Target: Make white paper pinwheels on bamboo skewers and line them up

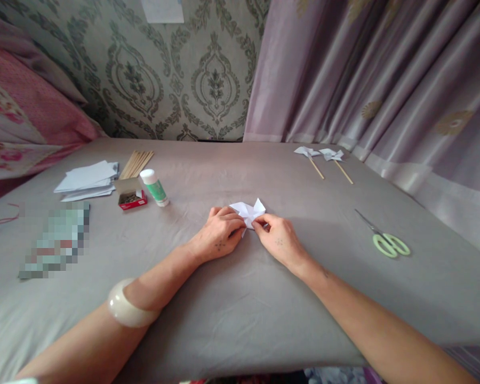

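White folded paper (249, 211) with pointed corners lies near the middle of the grey cloth surface (240, 298) in the head view, between the two hands and touched by both. The left hand (222, 233) is drawn in narrow, its fingers curled over the paper's left and lower side, while the right hand (280, 237) pinches the lower right edge between thumb and fingertips. A pale bangle (133, 309) circles the left forearm. Beyond the left hand, a tube (156, 188) with a white cap and green label stands just beside an open red box (133, 201) that holds small metallic pieces, too small to make out. Behind the box lies a fanned bundle of wooden sticks (137, 164), and to the left of it a loose stack of white paper sheets (86, 178). Nearer the left edge lie a pixelated packet (58, 240), whose details are hidden, and a thin red cord (8, 219). Green-handled scissors (386, 243) lie well apart from the right hand, their blades pointing away toward the far side. Farther back on the right, a white paper pinwheel (306, 152) on a stick lies near a second pinwheel (332, 154). Patterned wallpaper (216, 80) and a pale purple curtain (276, 80) stand behind.
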`<state>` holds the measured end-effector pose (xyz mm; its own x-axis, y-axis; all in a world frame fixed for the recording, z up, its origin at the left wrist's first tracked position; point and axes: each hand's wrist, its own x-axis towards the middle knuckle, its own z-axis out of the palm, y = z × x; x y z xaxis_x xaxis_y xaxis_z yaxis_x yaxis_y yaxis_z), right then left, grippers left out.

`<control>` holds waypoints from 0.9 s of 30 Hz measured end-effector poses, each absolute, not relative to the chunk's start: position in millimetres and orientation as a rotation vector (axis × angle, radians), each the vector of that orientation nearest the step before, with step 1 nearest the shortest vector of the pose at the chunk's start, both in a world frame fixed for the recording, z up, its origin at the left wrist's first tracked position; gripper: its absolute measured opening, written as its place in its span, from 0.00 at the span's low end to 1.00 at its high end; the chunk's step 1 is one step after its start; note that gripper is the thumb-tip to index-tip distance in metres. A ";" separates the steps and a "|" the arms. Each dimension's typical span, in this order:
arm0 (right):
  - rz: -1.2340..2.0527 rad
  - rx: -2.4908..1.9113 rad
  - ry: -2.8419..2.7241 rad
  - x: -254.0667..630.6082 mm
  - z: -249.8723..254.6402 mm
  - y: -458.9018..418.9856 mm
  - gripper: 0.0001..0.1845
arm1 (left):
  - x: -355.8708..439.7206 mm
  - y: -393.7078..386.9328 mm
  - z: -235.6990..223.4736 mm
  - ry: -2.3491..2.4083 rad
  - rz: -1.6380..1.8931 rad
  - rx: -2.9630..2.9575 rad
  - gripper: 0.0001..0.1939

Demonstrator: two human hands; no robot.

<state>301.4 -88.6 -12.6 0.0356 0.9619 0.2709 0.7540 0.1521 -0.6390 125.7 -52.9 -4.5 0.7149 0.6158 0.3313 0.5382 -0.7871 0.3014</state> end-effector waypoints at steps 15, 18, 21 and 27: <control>0.252 -1.649 -1.810 300.1 -15.6 -85.4 0.03 | 126.2 -52.1 -7.5 0.924 0.621 2.772 0.13; 0.207 -1.642 -1.836 299.3 -14.0 -85.3 0.03 | 126.8 -52.1 -7.7 0.919 0.619 2.781 0.13; 0.226 -1.634 -1.836 299.2 -13.8 -83.9 0.04 | 127.0 -52.7 -7.1 0.919 0.624 2.782 0.13; 0.261 -1.625 -1.825 299.1 -17.1 -81.3 0.05 | 127.2 -53.9 -5.0 0.940 0.613 2.794 0.13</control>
<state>299.1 -81.3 -17.1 0.0013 0.9388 0.3445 0.8042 0.2038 -0.5583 127.2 -53.9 -5.0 0.7234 0.6034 0.3356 0.5505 -0.7974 0.2472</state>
